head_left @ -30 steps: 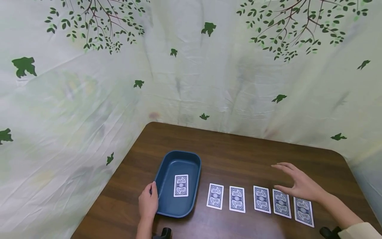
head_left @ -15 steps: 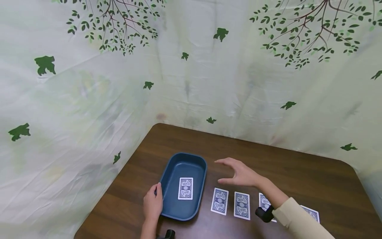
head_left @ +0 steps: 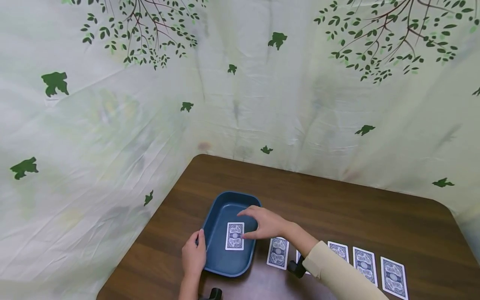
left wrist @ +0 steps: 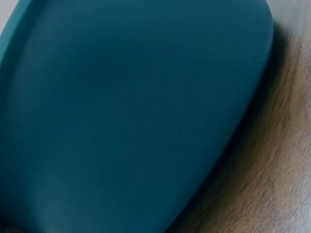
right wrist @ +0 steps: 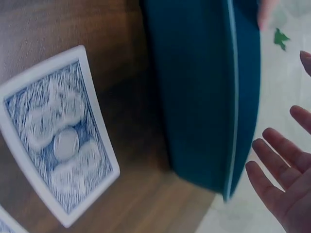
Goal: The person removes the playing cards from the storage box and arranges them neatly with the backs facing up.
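A blue tray stands on the table with one playing card lying face down in it. My left hand grips the tray's left rim, thumb on top; the tray's wall fills most of the left wrist view. Over the tray's right side is my right hand, thumb and fingers spread apart and nothing between them. Its thumb tip overlaps the card's right edge in the head view. In the right wrist view its fingers are loosely extended beyond the tray's rim.
Several face-down cards lie in a row right of the tray, the nearest card beside it and the farthest card near the right. My right forearm and sleeve cross above this row. A leaf-patterned cloth hangs behind the brown table.
My right hand has swept left, from above the right-hand cards to over the tray, fingers still spread. The left hand keeps its hold on the rim. The head view has shifted slightly.
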